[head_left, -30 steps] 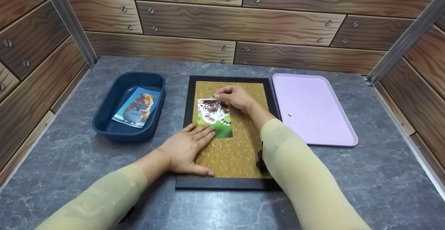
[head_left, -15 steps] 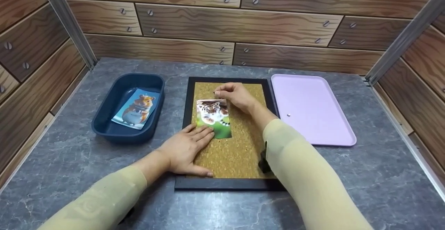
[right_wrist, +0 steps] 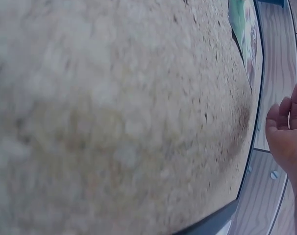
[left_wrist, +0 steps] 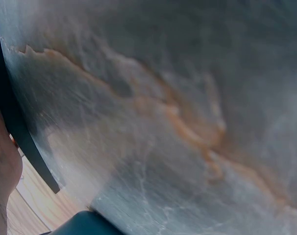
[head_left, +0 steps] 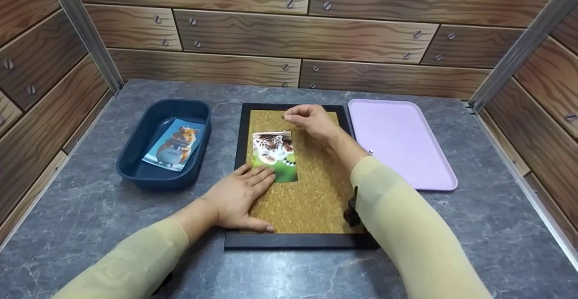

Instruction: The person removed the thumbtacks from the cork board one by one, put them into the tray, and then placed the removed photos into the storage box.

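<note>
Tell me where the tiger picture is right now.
In the head view, the tiger picture lies on the cork board, left hand pressing its lower edge.

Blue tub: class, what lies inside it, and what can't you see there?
Inside the blue tub lies a hamster card, leaning on the tub's floor. Whatever is beneath the card is covered.

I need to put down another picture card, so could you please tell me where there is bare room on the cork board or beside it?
The cork board is bare along its near right part, between the tiger card and the right forearm. The pink tray holds only one small pin. The upper left of the board is crowded: the left hand presses the card and the right hand pinches something small above it.
</note>
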The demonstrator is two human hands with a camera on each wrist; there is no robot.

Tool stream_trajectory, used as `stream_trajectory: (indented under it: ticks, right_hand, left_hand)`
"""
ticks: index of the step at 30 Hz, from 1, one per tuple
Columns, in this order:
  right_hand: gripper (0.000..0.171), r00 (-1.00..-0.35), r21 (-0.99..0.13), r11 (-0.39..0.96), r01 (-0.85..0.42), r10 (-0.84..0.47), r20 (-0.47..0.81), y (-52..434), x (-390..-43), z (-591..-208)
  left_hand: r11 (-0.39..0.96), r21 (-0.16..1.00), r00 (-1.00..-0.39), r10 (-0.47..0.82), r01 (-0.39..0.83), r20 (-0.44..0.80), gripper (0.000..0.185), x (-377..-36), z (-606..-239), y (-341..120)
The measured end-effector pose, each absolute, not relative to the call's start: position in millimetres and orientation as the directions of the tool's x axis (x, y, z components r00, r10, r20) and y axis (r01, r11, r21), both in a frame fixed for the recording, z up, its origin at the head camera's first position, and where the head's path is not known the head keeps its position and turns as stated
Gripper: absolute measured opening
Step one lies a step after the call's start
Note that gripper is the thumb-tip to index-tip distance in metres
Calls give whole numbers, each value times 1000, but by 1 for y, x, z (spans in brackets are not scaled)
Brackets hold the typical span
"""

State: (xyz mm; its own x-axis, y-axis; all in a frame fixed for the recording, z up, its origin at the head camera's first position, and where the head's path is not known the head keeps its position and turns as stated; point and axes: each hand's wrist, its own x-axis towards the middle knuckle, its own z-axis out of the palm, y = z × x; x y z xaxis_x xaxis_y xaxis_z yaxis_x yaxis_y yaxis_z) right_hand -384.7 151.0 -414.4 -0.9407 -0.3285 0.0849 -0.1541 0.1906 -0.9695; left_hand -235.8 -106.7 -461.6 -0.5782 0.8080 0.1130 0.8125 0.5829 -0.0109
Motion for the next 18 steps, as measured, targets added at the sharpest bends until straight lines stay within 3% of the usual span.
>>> stream_trajectory:
  ticks: [6, 18]
  right_hand:
    - [24, -950, -970, 209, -128, -308, 59, 166, -382, -408]
    - [25, -944, -965, 170, -197, -298, 141, 194, -379, -390]
  left_hand:
    - [583, -7, -579, 808, 812, 106, 121, -235, -462, -106]
    - [578, -18, -573, 812, 816, 110, 120, -236, -462, -106]
